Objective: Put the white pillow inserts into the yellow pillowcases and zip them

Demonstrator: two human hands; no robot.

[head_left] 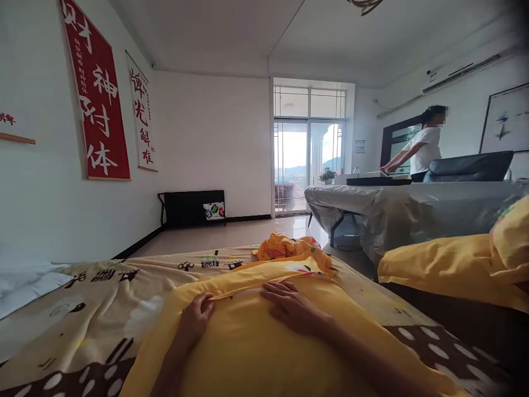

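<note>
A yellow pillow (256,342) in a yellow case lies in front of me on a bed with a patterned beige sheet (107,292). My left hand (196,317) pinches the edge of the case near its open end, where a strip of white filling shows. My right hand (291,306) rests flat on the pillow just right of that edge, fingers spread. Beyond the pillow sits a crumpled orange and yellow cloth (285,246).
A second yellow pillow (450,267) lies at the right on a dark surface. White bedding (25,281) is at the left. A table under plastic sheeting (397,207) stands beyond, where another person (421,146) leans over it. A black rack (192,208) stands against the far wall.
</note>
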